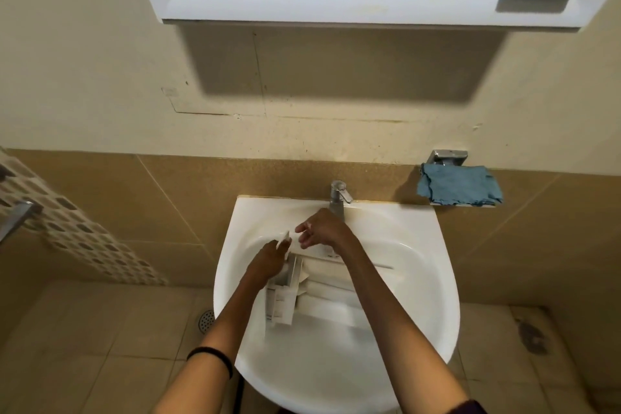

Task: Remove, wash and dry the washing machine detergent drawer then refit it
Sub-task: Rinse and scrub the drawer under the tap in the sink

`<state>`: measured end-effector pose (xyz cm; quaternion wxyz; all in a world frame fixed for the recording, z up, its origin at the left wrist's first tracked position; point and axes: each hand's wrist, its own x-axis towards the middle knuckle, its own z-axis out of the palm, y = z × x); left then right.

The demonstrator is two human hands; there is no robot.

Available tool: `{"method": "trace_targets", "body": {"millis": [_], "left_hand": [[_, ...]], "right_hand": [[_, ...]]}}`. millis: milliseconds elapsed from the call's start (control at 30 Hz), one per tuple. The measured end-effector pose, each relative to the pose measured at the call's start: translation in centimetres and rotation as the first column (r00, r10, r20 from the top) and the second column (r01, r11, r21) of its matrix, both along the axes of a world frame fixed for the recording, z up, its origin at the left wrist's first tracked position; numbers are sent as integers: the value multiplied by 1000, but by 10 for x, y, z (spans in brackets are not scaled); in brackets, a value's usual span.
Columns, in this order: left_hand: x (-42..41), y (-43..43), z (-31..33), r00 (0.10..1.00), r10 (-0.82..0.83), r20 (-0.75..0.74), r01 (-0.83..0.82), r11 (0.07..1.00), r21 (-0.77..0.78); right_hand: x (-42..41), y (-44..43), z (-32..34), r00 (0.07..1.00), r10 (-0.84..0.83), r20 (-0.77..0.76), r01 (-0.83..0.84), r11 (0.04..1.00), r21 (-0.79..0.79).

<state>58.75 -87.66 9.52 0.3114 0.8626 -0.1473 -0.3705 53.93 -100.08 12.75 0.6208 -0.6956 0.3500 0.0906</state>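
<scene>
Mid-wash, judging by the sink [433, 245]. Lying in it, under both sets of fingers: the drawer [322, 299]. Pinched in the left hand [267, 264]: a small white part [285, 238], at the drawer's far end. Half-curled just beside it, the right hand [326, 228]; cannot tell whether gripping anything. Just beyond those fingers, the tap [339, 195]. Next, probably: run water, rinse each compartment, then reach well right of the fingers for the cloth [460, 190] to dry.

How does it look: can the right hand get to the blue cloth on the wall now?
Probably yes. The right hand seems to hold nothing above the sink; the blue cloth hangs right of the tap, only bare tile between. The left hand holds a white part.
</scene>
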Motion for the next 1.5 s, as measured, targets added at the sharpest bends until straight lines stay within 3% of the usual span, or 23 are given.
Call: {"method": "trace_targets", "body": {"millis": [67, 133, 167, 233, 300, 400, 467, 533, 600, 667, 733, 967, 1033, 1133, 1267, 1333, 1433, 1500], "left_hand": [[0, -2, -1, 997, -39, 69, 37, 999, 26], [0, -4, -3, 992, -63, 109, 57, 997, 58], [-1, -4, -3, 990, -64, 122, 57, 997, 60], [-4, -3, -4, 984, -59, 169, 54, 998, 33], [-4, 0, -7, 977, -19, 211, 18, 1000, 6], [-3, 4, -13, 965, 34, 261, -27, 999, -28], [-4, 3, -16, 958, 45, 282, -35, 999, -41], [-5, 1, -15, 950, 25, 313, -9, 999, -51], [-5, 2, -13, 936, 3, 352, 19, 998, -58], [-3, 2, -10, 919, -7, 394, 36, 997, -67], [-4, 3, -8, 914, -10, 406, 41, 997, -68], [-8, 8, -5, 895, -29, 444, 71, 994, -78], [-6, 7, -4, 890, -44, 454, 76, 996, -51], [-5, 8, -3, 891, -48, 452, 77, 996, -44], [-5, 9, 1, 917, -20, 399, 48, 997, -60], [-6, 7, 5, 928, -26, 372, 49, 997, -52], [-9, 6, 10, 932, -30, 361, 45, 998, -32], [-10, 6, 14, 933, -31, 358, 36, 999, -9]], "right_hand": [[-6, -5, -20, 998, 48, -34, -55, 965, -255], [-15, 6, -34, 986, 137, -97, -167, 852, -496], [-20, 18, -43, 966, 229, -121, -256, 778, -573], [-32, 42, -63, 905, 417, -79, -311, 525, -792], [-50, 41, -80, 907, 422, -6, -184, 383, -905], [-86, 5, -100, 963, 248, -110, -183, 296, -937], [-102, -9, -101, 987, 90, -136, -162, 426, -890], [-103, -9, -99, 993, -3, -118, -102, 482, -870], [-88, 7, -98, 998, 50, 24, -1, 450, -893], [-74, 24, -92, 975, 182, 126, 7, 544, -839], [-77, 25, -93, 964, 233, 132, -45, 629, -776], [-128, -21, -106, 990, 120, -67, -127, 614, -779], [-115, -2, -106, 995, 97, -25, -83, 654, -752], [-97, 23, -104, 980, 83, 183, 78, 683, -727], [-103, 17, -105, 954, 111, 278, 98, 763, -638], [-107, 6, -111, 968, 67, 240, 103, 769, -631], [-117, -8, -113, 987, -161, 6, 121, 718, -685], [-118, -4, -106, 971, -214, 105, 230, 729, -644]]}}
